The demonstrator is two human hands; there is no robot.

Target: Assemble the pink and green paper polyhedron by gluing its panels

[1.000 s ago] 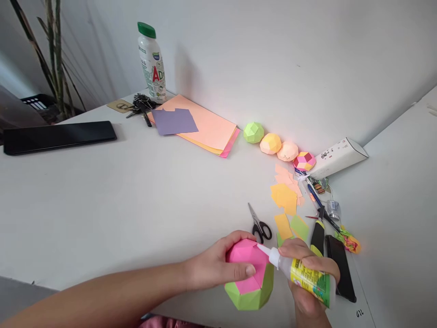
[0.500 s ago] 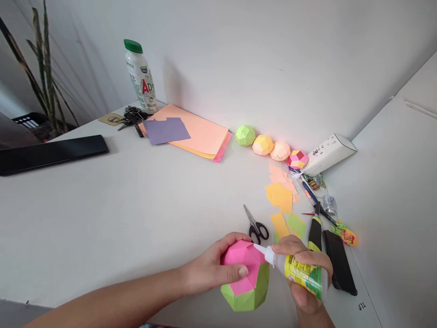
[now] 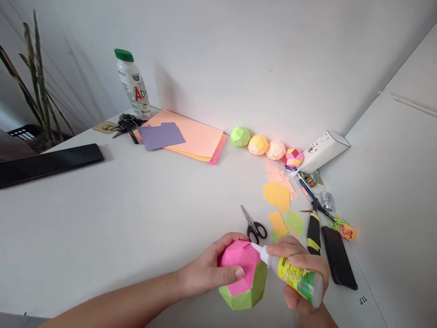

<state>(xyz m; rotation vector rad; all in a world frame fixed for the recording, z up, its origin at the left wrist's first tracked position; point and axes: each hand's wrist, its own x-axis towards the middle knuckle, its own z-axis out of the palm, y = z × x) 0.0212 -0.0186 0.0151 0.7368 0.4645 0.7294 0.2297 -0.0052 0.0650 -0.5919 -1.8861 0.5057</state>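
My left hand (image 3: pixel 208 269) is wrapped round a faceted paper ball (image 3: pixel 243 278), pink on top and green below, near the table's front edge. My right hand (image 3: pixel 300 273) grips a small glue bottle (image 3: pixel 293 277) with a yellow-green label. Its white nozzle touches the ball's pink upper face. Just beyond the ball lie black-handled scissors (image 3: pixel 253 226).
Cut paper pieces (image 3: pixel 278 196) lie right of the scissors, with a yellow-black tool (image 3: pixel 313 233), a phone (image 3: pixel 339 263) and pens. Several finished paper balls (image 3: pixel 257 145) and a white carton (image 3: pixel 324 150) line the wall. Coloured paper sheets (image 3: pixel 191 136), keys (image 3: pixel 125 124), a bottle (image 3: pixel 131 84) and a dark slab (image 3: pixel 48 163) sit farther left.
Both hands hold the ball and glue bottle as before, the nozzle staying on the pink face. The view has shifted slightly, so everything appears a little to the left.
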